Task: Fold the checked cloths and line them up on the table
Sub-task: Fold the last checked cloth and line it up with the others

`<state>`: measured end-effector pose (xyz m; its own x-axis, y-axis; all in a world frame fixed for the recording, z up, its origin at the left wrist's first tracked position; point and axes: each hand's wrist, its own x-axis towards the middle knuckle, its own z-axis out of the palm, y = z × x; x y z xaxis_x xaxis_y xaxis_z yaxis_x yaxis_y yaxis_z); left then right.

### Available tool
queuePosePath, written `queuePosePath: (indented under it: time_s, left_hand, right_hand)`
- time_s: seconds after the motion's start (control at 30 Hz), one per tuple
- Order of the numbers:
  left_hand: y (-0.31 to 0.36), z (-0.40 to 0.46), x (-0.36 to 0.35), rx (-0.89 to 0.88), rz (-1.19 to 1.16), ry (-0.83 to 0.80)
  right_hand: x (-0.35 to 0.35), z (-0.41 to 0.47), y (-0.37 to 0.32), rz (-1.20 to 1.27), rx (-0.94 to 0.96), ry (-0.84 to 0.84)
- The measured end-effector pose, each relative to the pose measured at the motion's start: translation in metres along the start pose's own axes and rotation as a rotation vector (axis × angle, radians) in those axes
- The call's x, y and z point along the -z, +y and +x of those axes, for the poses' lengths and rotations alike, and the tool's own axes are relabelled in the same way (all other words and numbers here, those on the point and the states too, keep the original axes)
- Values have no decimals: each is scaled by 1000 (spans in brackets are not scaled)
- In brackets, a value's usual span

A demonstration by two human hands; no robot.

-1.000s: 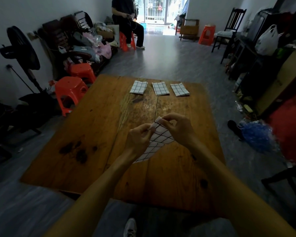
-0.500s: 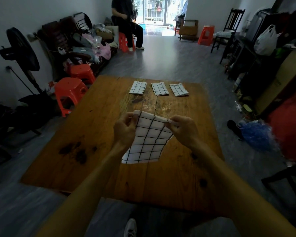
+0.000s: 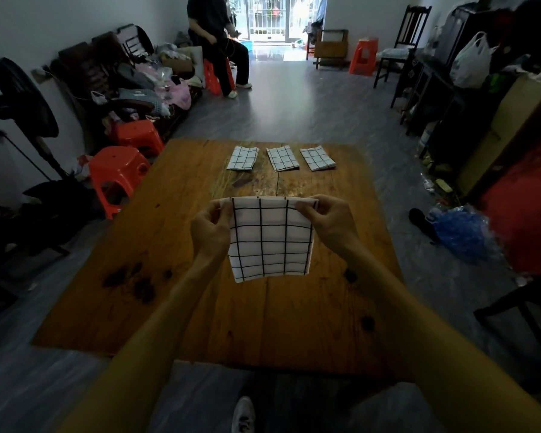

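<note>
A white cloth with a black check (image 3: 270, 239) hangs spread in the air above the middle of the wooden table (image 3: 175, 292). My left hand (image 3: 210, 229) pinches its top left corner and my right hand (image 3: 328, 220) pinches its top right corner. The top edge is pulled taut between them. Three folded checked cloths lie in a row near the table's far edge: a left one (image 3: 242, 158), a middle one (image 3: 282, 158) and a right one (image 3: 318, 158).
Orange stools (image 3: 117, 173) stand left of the table beside a black fan (image 3: 25, 101). A person (image 3: 219, 45) sits on a stool at the far end of the room. A blue bag (image 3: 459, 232) lies on the floor to the right, and dark furniture (image 3: 434, 79) lines the right wall.
My hands have drawn apart and opened the bunched cloth out into a flat hanging square. The head camera has shifted slightly; the three folded cloths have not moved.
</note>
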<state>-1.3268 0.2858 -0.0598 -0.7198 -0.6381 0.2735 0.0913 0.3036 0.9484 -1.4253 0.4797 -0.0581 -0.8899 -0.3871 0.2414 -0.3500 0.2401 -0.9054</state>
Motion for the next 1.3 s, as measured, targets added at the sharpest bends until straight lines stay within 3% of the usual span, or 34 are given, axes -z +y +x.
queuePosePath:
  time_s: [1.0, 1.07, 1.13, 1.2, 1.3]
  left_hand:
    - [-8, -6, -4, -17, -5, -42]
    - [-8, -7, -7, -60, 38, -59]
    - [-7, -9, -12, -127, 85, -80]
    - [-4, -11, -17, -186, 115, -105]
    - [2, -13, -22, -268, 123, -121]
  right_hand:
    - [5, -3, 12, 31, -86, 16]
    - [2, -3, 14, -175, 14, 133]
    - [-9, -1, 12, -418, 260, 205]
    - [-24, 0, 2, -553, 415, 113]
    - [-42, 3, -15, -525, 430, 48]
